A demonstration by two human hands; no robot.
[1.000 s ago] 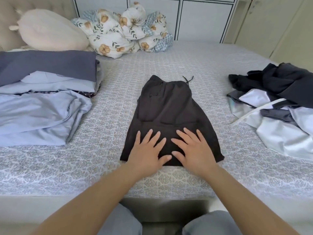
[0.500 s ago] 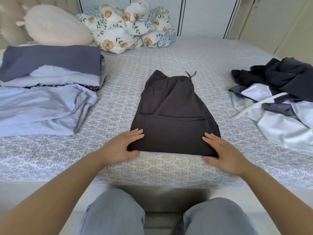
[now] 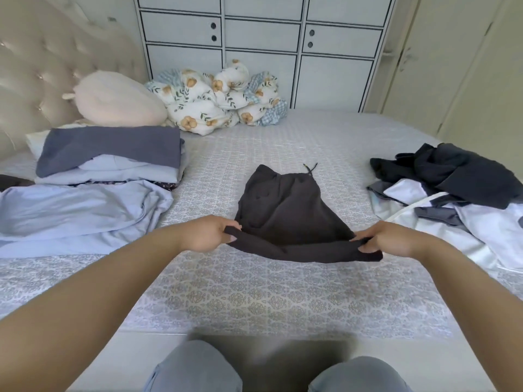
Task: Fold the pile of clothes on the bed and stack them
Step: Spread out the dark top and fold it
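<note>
A pair of dark brown shorts [image 3: 285,210] lies in the middle of the bed [image 3: 254,292], folded lengthwise, drawstring at the far end. My left hand [image 3: 208,233] grips the near left corner of the shorts. My right hand [image 3: 387,239] grips the near right corner. The near hem is lifted off the bed between my hands. On the left a stack of folded clothes [image 3: 113,157] has a grey-blue piece on top, with a pale blue garment [image 3: 76,213] spread in front of it. A loose pile of dark and white clothes [image 3: 452,188] lies on the right.
A cream pillow [image 3: 119,100] and a bundled floral quilt [image 3: 220,100] sit at the head of the bed, against a tufted headboard [image 3: 42,60]. White cabinets [image 3: 260,46] stand behind. My knees [image 3: 198,369] are at the bed's near edge.
My hands moved from pressing flat on the shorts to their near corners, then took hold of them and lifted the near hem. The camera tilted up.
</note>
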